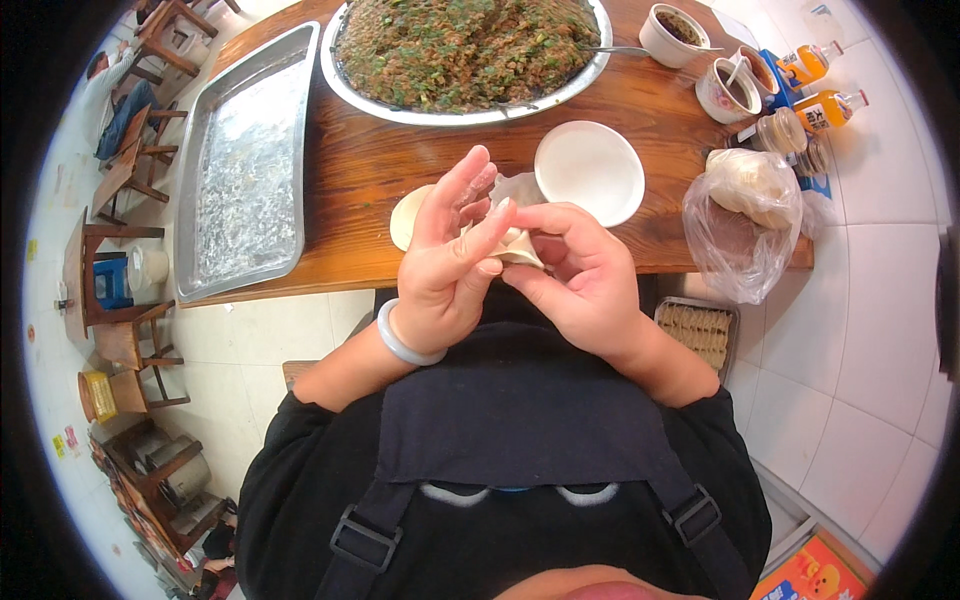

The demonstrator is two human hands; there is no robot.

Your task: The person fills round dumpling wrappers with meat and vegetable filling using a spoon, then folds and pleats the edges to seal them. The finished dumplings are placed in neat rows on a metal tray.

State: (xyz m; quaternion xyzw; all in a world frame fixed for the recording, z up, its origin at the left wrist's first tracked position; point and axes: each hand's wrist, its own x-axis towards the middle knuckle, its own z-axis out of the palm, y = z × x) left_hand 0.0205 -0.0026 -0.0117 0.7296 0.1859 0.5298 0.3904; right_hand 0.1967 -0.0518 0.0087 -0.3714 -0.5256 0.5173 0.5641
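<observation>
Between my two hands is a partly folded dumpling of pale dough, mostly covered by fingers. My left hand, with a pale bangle on its wrist, supports the dumpling from the left, its upper fingers raised. From the right, the thumb and fingers of my right hand pinch the dough's edge. Flat round wrappers lie on the wooden table behind my left hand. Just beyond my right hand sits a white bowl. A large metal basin of minced filling with chopped greens stands at the far side.
A floured metal tray occupies the table's left. At right are seasoning cups, jars, orange drink bottles and dough in a plastic bag. Below the table edge, a tray holds rows of dumplings. A person sits far left.
</observation>
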